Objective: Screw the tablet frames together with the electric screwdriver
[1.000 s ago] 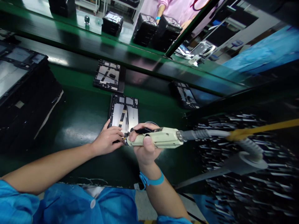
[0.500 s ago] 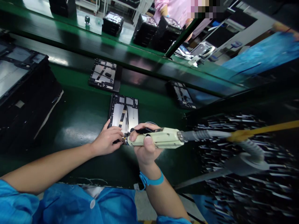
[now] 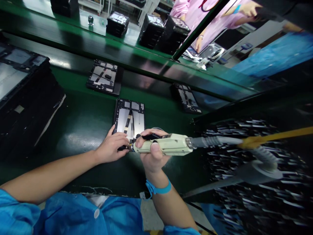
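An opened tablet, with silvery inside plates and a dark flat cable, lies on the green bench before me. My left hand grips its lower left edge, fingers bent over the corner and thumb low. A pale green electric screwdriver lies almost level in my right hand, the fingers wrapped round its body. The driver's tip is at the tablet's near edge, close to my left fingertips. My hands hide the contact point and the near part of the tablet.
A tall stack of tablet units stands at left. On the strip beyond lie one tablet and another tablet. A grey cable trails right from the driver, past a rack of dark slats. A person in pink stands across.
The two tablets on the strip beyond have shifted slightly left. The person in pink shows more of an arm, now stretched to the right. My hands and the screwdriver have stayed nearly still.
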A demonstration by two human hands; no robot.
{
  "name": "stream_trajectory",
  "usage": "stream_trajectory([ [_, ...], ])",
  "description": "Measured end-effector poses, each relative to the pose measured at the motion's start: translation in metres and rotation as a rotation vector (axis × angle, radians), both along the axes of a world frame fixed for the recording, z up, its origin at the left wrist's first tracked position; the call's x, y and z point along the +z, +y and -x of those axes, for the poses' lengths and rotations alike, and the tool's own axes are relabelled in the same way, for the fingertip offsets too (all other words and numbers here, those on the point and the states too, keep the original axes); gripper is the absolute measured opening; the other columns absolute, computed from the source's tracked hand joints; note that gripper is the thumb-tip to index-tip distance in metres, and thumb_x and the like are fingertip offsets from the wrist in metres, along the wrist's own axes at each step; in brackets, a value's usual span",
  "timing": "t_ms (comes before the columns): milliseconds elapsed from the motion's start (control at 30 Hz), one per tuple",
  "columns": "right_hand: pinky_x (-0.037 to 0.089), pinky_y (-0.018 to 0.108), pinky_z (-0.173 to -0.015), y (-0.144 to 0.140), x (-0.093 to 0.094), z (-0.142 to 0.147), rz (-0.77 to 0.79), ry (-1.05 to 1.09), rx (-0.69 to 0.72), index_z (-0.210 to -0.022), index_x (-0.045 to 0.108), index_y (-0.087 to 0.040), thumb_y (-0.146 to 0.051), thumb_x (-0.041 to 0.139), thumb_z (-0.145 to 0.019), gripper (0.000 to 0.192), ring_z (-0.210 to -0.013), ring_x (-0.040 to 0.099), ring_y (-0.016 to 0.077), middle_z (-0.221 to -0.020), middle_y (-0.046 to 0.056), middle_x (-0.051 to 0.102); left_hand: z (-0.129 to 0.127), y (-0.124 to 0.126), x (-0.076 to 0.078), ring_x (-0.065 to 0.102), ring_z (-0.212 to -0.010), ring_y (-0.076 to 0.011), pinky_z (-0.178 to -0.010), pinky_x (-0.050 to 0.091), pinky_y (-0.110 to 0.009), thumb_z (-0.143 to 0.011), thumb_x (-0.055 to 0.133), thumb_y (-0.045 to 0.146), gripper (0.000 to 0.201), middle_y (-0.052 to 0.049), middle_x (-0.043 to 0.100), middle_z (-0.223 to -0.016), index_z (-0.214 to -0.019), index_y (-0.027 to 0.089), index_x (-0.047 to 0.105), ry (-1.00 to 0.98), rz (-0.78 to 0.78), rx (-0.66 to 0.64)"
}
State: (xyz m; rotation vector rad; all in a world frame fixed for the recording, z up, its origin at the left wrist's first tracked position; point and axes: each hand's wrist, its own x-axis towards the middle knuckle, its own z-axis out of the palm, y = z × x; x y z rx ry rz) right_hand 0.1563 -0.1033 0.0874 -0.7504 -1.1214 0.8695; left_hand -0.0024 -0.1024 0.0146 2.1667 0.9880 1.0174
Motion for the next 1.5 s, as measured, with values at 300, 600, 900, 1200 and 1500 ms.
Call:
stream_trajectory([
  [300,0.056,0.03,-0.048,0.0,-0.007,-0.005,-0.002,-0.013,0.023,-0.109,0.062,-0.026,-0.038,0.068,-0.089,0.024,-0.051,0.064,0.0115,-0.093,0.0,0.068,-0.001,0.0,0.003,0.065,-0.126,-0.0252,-0.13,0.006,-0.06,-0.084,0.074,0.024,0.032,-0.006,0.075,-0.119,-0.116,0.025,0.067,0.028,0.044,-0.016],
  [600,0.053,0.028,-0.045,0.0,-0.01,-0.007,0.031,-0.028,0.002,-0.108,0.06,-0.026,-0.038,0.068,-0.088,0.025,-0.051,0.064,0.0116,-0.092,0.0,0.068,-0.002,0.0,0.004,0.065,-0.126,-0.0259,-0.13,0.007,-0.061,-0.084,0.075,0.025,0.033,-0.006,0.075,-0.12,-0.116,0.025,0.066,0.039,0.049,-0.02],
  [900,0.053,0.028,-0.048,0.0,-0.01,-0.006,-0.008,-0.004,0.023,-0.11,0.063,-0.026,-0.031,0.067,-0.09,0.022,-0.053,0.064,0.011,-0.094,0.0,0.068,-0.001,0.0,0.004,0.065,-0.126,-0.0253,-0.13,0.005,-0.06,-0.086,0.073,0.026,0.031,-0.005,0.075,-0.118,-0.116,0.024,0.066,0.034,0.041,-0.023],
  [1200,0.055,0.031,-0.056,-0.003,-0.012,-0.006,-0.021,-0.029,0.032,-0.114,0.063,-0.027,-0.029,0.066,-0.091,0.023,-0.057,0.065,0.0106,-0.097,-0.001,0.066,-0.002,0.001,0.004,0.065,-0.126,-0.0247,-0.13,0.005,-0.06,-0.085,0.073,0.024,0.031,-0.005,0.075,-0.118,-0.115,0.025,0.066,0.034,0.039,-0.025],
  [1500,0.056,0.03,-0.055,-0.003,-0.014,-0.009,-0.016,-0.089,0.018,-0.113,0.058,-0.027,-0.032,0.063,-0.092,0.022,-0.056,0.064,0.0107,-0.097,0.0,0.066,-0.003,0.0,0.004,0.065,-0.127,-0.0243,-0.13,0.004,-0.058,-0.086,0.073,0.025,0.031,-0.004,0.075,-0.118,-0.116,0.025,0.066,0.048,0.049,-0.023],
])
